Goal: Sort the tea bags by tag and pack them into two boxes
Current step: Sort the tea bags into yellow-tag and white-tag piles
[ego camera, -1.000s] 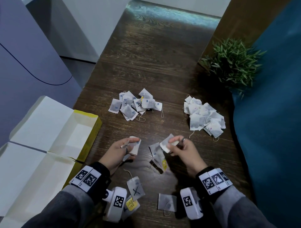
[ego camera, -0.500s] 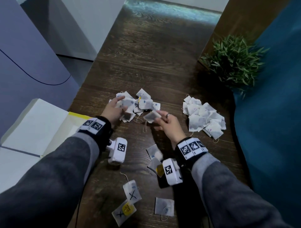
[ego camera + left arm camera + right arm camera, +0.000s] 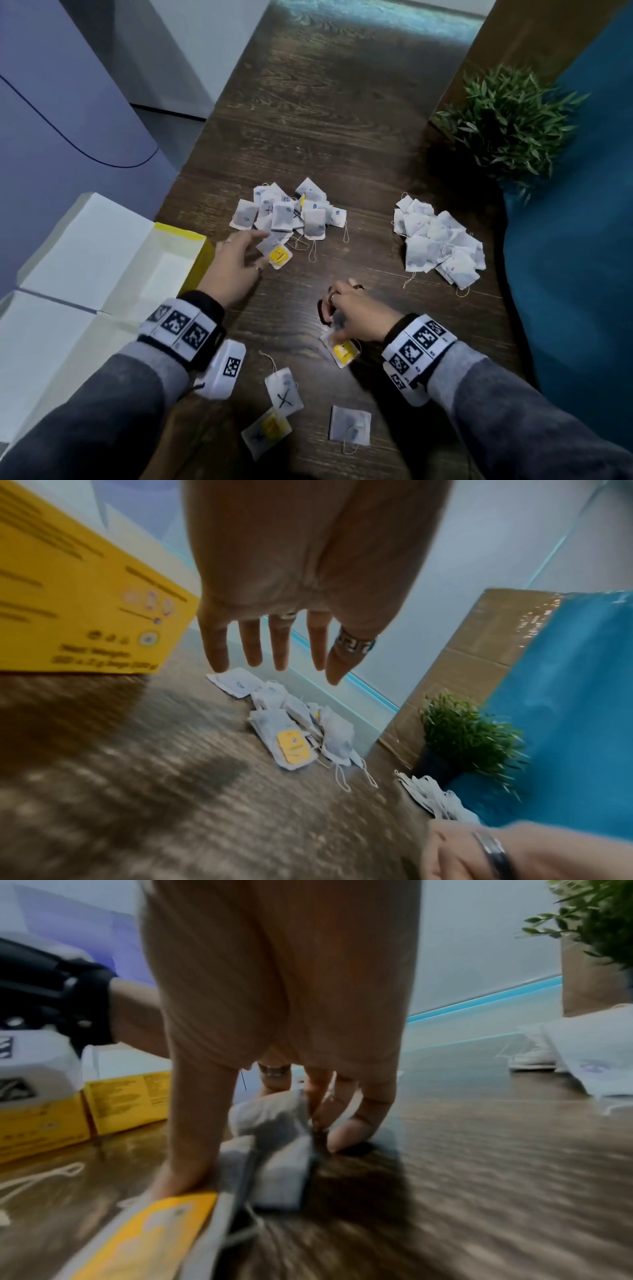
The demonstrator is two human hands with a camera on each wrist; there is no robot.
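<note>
Left hand over table, fingers straight and spread, holding nothing, just beside near pile. Right hand down on yellow-tagged tea bag, fingers curled, pinching it. Second pile well right, near plant. Three loose bags between wrists. Yellow open box hard left, beside left hand.

table – dark grained wood, slight sheen | tea bags – matt paper | boxes – yellow card
</note>
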